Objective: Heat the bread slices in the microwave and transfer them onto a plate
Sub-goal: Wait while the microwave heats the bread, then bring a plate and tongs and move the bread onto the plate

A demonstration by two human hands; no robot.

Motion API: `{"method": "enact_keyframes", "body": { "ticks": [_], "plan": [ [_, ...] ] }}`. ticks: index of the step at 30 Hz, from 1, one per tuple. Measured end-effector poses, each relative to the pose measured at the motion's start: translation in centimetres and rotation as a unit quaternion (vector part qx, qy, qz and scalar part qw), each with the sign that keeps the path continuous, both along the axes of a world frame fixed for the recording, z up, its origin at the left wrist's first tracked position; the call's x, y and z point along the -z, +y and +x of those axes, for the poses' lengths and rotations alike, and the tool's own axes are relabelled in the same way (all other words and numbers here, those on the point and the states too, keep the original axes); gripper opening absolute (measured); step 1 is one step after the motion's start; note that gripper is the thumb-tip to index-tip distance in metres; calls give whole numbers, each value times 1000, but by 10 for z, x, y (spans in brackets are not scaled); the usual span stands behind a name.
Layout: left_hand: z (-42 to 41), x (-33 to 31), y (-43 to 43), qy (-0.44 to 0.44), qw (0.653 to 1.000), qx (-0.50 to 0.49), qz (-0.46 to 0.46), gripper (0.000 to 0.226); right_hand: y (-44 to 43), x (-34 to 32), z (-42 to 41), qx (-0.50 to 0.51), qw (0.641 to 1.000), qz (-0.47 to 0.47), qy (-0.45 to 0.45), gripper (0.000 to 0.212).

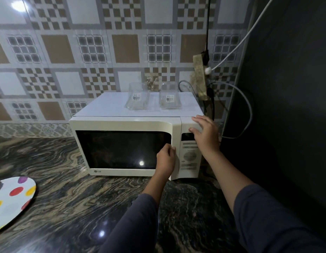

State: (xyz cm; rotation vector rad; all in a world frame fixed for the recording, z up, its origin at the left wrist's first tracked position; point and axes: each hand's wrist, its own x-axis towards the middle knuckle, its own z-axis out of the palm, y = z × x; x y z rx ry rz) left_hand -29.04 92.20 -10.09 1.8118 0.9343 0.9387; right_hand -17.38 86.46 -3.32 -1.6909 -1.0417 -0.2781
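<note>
A white microwave stands on the dark marbled counter against the tiled wall. Its door is closed and the window is dark, so nothing inside can be seen. My left hand curls its fingers around the right edge of the door. My right hand lies flat, fingers spread, against the top right corner of the microwave over the control panel. A white plate with coloured dots sits at the counter's left edge, partly out of frame. No bread slices are visible.
Two clear plastic containers rest on top of the microwave. A power strip with several cables hangs on the wall to the right. A dark panel fills the right side.
</note>
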Motion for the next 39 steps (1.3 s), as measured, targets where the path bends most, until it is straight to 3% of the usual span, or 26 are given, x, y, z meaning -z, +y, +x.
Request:
{"method": "enact_keyframes", "body": {
  "ticks": [22,30,33,36,39],
  "plan": [
    [-11,5,5,6,999,36,-13,28,3,-4,2,4,1000,-27,16,38],
    [-77,30,-37,-61,995,78,7,25,1,3,-9,14,998,-65,-11,41],
    [-88,33,-49,-80,994,74,16,26,-6,2,-32,23,998,-38,43,36],
    [-102,41,-62,-79,994,56,52,26,-27,-1,-70,-60,989,36,129,27],
    [-118,42,-75,-92,993,41,66,22,-48,0,-116,-165,974,43,150,15]
  ]
}}
